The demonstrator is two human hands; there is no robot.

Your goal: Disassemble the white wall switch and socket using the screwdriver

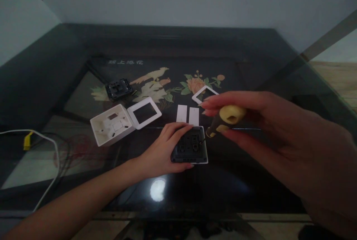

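My left hand (170, 147) grips the near white box by its sides, with a black switch module (192, 147) seated in it. The thumb lies along the near edge and the fingers along the far edge. In my right hand (267, 132) is a screwdriver (230, 115) with a yellow and dark handle, held between thumb and fingers. Its dark shaft points left and down to the module's right side; whether the tip touches a screw I cannot tell. Two white rocker plates (182, 113) lie just beyond the module.
An open white mounting box (113, 128) stands left, with a white frame (145, 113) against it. Another black module (118, 89) sits behind. A second white frame (200, 94) lies beyond my right hand. A white cable (55, 158) with a yellow tag (28, 140) runs along the left of the glass-topped table (167, 42).
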